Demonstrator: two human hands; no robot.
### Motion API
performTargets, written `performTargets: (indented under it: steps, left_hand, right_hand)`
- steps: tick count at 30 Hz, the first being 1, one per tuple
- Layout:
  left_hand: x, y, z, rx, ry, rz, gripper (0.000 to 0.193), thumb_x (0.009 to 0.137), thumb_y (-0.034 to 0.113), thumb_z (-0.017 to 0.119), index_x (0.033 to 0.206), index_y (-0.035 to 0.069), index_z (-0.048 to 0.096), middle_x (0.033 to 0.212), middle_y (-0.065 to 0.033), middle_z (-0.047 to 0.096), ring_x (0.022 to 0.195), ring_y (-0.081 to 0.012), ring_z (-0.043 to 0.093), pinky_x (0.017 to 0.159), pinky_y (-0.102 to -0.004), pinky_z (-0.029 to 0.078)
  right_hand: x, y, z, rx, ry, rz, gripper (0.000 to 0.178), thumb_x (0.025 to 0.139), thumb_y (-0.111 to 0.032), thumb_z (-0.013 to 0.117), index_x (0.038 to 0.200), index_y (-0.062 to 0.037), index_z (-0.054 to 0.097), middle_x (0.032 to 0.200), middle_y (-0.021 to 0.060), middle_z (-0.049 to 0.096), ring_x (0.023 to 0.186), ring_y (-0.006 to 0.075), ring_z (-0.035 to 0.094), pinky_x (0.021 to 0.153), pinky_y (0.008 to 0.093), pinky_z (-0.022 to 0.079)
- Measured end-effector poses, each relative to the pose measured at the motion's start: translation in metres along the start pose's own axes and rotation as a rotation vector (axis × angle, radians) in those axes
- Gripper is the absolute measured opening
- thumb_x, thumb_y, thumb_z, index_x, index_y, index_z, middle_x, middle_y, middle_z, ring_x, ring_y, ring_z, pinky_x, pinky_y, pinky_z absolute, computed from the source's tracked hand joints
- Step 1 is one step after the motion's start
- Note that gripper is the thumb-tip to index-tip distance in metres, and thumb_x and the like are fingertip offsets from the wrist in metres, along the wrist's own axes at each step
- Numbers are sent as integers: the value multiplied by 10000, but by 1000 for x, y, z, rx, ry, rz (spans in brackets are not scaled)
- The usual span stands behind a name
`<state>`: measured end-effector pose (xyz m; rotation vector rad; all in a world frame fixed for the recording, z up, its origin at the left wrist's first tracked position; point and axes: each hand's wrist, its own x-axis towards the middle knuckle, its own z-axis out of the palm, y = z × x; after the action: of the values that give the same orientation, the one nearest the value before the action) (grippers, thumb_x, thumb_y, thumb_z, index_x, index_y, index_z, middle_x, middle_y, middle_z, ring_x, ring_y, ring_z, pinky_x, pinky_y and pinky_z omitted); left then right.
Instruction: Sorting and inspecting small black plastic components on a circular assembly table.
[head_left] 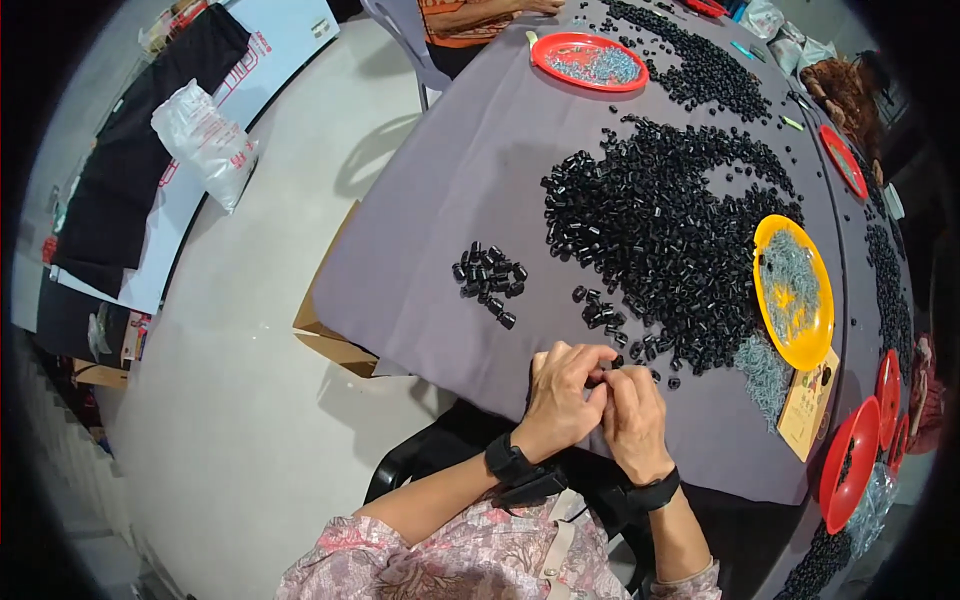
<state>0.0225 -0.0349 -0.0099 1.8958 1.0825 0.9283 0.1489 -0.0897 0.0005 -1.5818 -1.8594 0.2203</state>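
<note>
My left hand [565, 393] and my right hand [637, 412] meet at the near edge of the table, fingertips pressed together. Their fingers are closed in a pinch, and whatever sits between them is hidden. Just beyond the fingertips begins a large pile of small black cylindrical plastic pieces [670, 240]. A smaller group of these black pieces [489, 280] lies apart to the left. To the right, a yellow oval plate [826, 318] bears small silvery screw-like parts [787, 275], and a loose heap of similar parts [762, 375] touches the cloth beside it.
A grey cloth [430, 230] covers the table. A tan printed card [806, 408] lies by the yellow plate. Red plates [543, 50] and a red bowl [848, 475] stand farther out. Other people sit across the table, one hand [540, 6] showing. A cardboard box [335, 345] stands beneath the left edge.
</note>
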Motion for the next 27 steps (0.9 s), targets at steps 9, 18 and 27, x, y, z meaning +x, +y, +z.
performTargets:
  steps: [9, 18, 27]
  left_hand:
    - [0, 0, -3, 39, -31, 17, 171, 731, 71, 642, 896, 112, 622, 864, -4, 542, 872, -221, 493, 810, -365, 328]
    - [7, 1, -6, 23, -96, -2, 126, 734, 60, 607, 842, 126, 603, 866, -24, 524, 873, -247, 473, 806, -382, 328]
    - [5, -1, -4, 71, -122, 26, 159, 747, 53, 627, 891, 113, 662, 853, 8, 568, 888, -208, 501, 842, -359, 318]
  right_hand:
    - [1, 5, 7, 13, 59, -18, 308, 731, 75, 626, 1030, 5, 596, 943, 143, 548, 826, 321, 553, 695, 394, 480]
    - [5, 2, 4, 18, 34, 18, 278, 743, 85, 631, 1012, 16, 622, 943, 150, 571, 814, 320, 557, 705, 381, 477]
    - [3, 3, 5, 61, 31, 67, 241, 739, 96, 612, 966, 14, 614, 914, 149, 567, 810, 331, 556, 698, 392, 474]
